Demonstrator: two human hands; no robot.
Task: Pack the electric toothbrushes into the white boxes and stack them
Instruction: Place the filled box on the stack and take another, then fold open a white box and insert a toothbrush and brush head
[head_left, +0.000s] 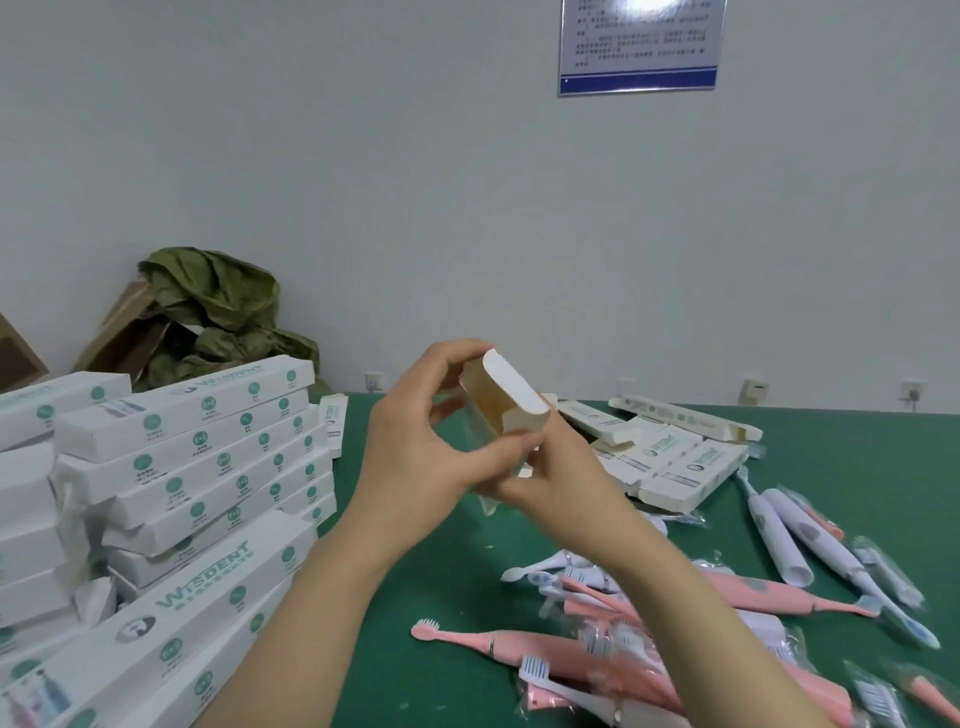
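Note:
Both my hands hold one white box (511, 391) up over the green table, its end flap open and its brown inside showing. My left hand (421, 447) grips its left side, thumb under the flap. My right hand (550, 467) holds it from below and right. What lies inside the box is hidden. Loose pink toothbrushes (498, 647) and white toothbrushes (779, 535) lie at the lower right, some in clear bags. Packed white boxes (208, 447) are stacked at the left.
Flat and part-folded white boxes (675, 462) lie at the back right of the green table (431, 571). A brown carton with green cloth (208, 306) stands behind the stacks. Wall sockets (753, 389) run along the wall.

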